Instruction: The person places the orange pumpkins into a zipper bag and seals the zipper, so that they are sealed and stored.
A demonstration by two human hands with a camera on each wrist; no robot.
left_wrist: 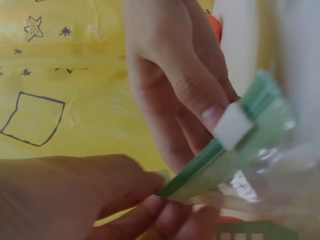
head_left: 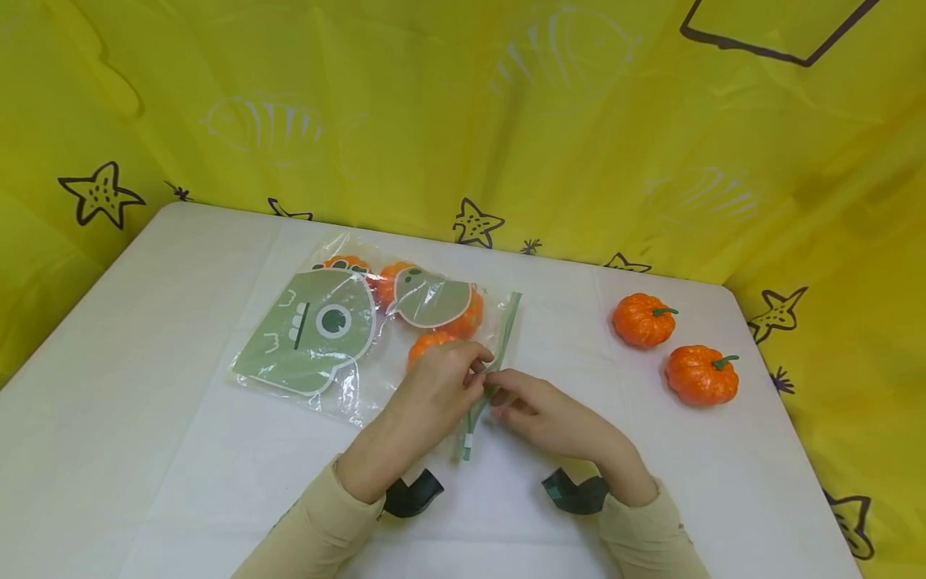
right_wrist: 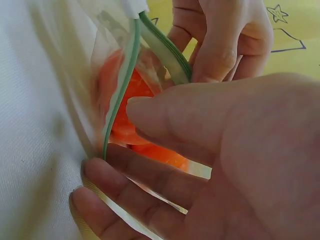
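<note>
A clear zip bag (head_left: pixel 387 342) with a green one-eyed monster print lies on the table, several small orange pumpkins (head_left: pixel 466 315) inside it. My left hand (head_left: pixel 440 386) pinches the green zip strip (left_wrist: pixel 192 175) along the bag's right-hand mouth. Facing it, my right hand (head_left: pixel 553 414) is at the same mouth, its fingers (right_wrist: pixel 145 170) fairly straight and touching the other green edge (right_wrist: pixel 122 90). The two edges stand apart in the right wrist view, with an orange pumpkin (right_wrist: pixel 132 112) showing between them. A white slider (left_wrist: pixel 233 126) sits near one end of the strip.
Two more orange pumpkins with green stems, one farther back (head_left: pixel 644 320) and one nearer (head_left: pixel 702 375), stand on the white table (head_left: pixel 130 346) at the right. A yellow curtain (head_left: pixel 419 104) with starfish drawings hangs behind the table and along its sides.
</note>
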